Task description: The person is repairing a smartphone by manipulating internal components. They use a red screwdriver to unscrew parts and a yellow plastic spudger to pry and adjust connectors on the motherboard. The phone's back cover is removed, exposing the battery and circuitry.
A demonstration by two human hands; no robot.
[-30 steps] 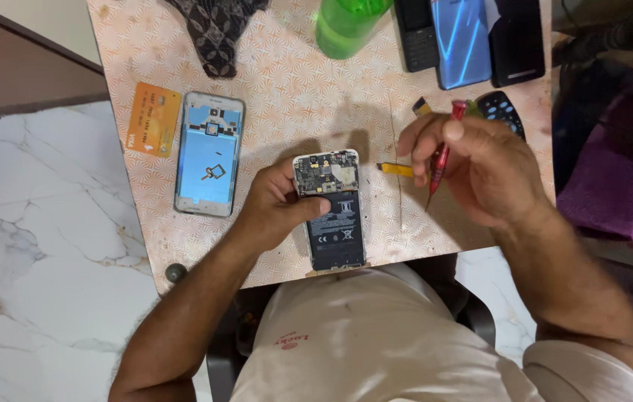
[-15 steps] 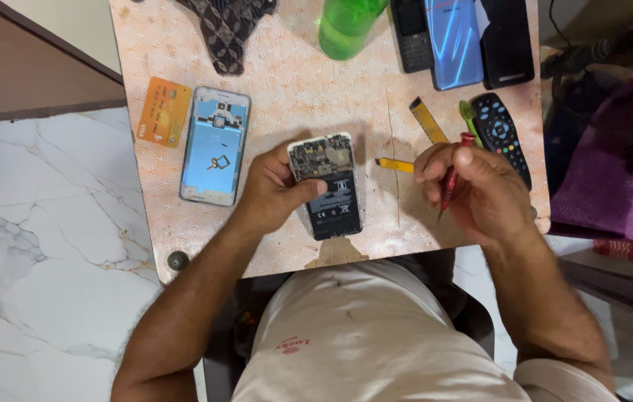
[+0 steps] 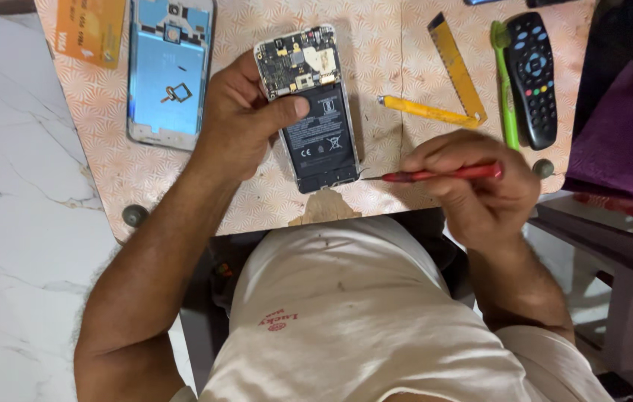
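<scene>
An opened phone lies on the small patterned table, its circuit board and black battery exposed. My left hand grips its left side, thumb pressed on the battery. My right hand holds a red-handled screwdriver level, its metal tip touching the phone's lower right corner.
A blue phone back cover and an orange card lie at the left. Two yellow pry tools, a green toothbrush and a black remote lie at the right. White marble floor shows left of the table.
The view has moved closer and lower. My right hand turned the screwdriver from upright to level and brought its tip to the phone's lower right corner. My left hand stays on the phone.
</scene>
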